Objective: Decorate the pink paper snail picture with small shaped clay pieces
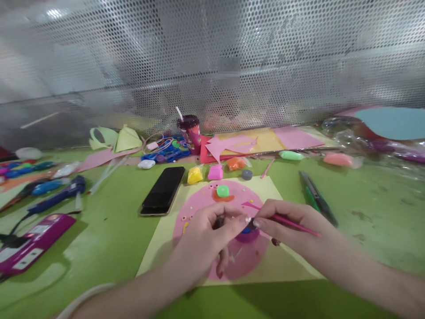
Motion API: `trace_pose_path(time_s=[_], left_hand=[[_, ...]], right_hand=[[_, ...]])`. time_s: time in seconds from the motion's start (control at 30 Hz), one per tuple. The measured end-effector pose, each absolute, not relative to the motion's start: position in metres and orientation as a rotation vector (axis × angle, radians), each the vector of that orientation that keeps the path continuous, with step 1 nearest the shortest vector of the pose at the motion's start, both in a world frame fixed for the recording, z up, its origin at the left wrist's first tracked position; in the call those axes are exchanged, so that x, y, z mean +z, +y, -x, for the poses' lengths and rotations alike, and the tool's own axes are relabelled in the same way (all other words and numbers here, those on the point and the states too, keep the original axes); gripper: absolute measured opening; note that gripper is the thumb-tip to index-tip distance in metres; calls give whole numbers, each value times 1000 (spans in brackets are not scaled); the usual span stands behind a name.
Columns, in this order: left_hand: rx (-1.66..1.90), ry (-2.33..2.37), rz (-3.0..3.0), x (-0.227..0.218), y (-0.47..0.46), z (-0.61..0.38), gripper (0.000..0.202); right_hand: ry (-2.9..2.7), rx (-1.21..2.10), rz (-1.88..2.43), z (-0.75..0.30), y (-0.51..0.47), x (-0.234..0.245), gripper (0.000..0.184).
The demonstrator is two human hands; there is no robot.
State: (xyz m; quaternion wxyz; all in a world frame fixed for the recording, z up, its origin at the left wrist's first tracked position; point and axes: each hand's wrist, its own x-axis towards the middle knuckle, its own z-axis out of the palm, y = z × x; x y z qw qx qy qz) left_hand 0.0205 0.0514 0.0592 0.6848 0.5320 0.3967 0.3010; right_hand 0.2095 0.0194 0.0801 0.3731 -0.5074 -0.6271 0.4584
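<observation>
A small dark lump of clay (251, 224) lies between the fingertips of my two hands, above the pink paper circle (199, 204). My left hand (209, 232) has thumb and forefinger pinched together on it. My right hand (300, 215) is closed around a pink stick (312, 231), its thumb tip also at the lump. A purple piece (247, 235) shows just below my fingertips; whether it touches them I cannot tell. Beyond my left hand, a green disc (222, 191) rests on the circle; farther out sit yellow (195, 175), pink (215, 172) and orange packets (236, 163). A phone (163, 190) lies beyond and left of my left hand, a cutter knife (319, 199) beyond and right of my right.
</observation>
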Motion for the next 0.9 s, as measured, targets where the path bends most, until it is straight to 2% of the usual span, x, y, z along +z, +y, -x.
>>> trace_pose_path(time_s=[0.17,0.33,0.5,0.73,0.9], left_hand=[[675,872,-1126,59,51,-23,25],[646,834,-1039,61,51,-24,26],[534,838,-1099,67,51,-23,20],[521,823,-1115,66,52,-24,20],[557,829,-1095,65,51,-22,20]], right_hand=[[-1695,1089,1255,-212,20,77,23],[-1932,698,1056,-221,27,74,8],[-2070,575,901,-228,34,69,13],[-2148,410,806,-229,31,69,15],[-2179,497,708,-231,31,67,28]])
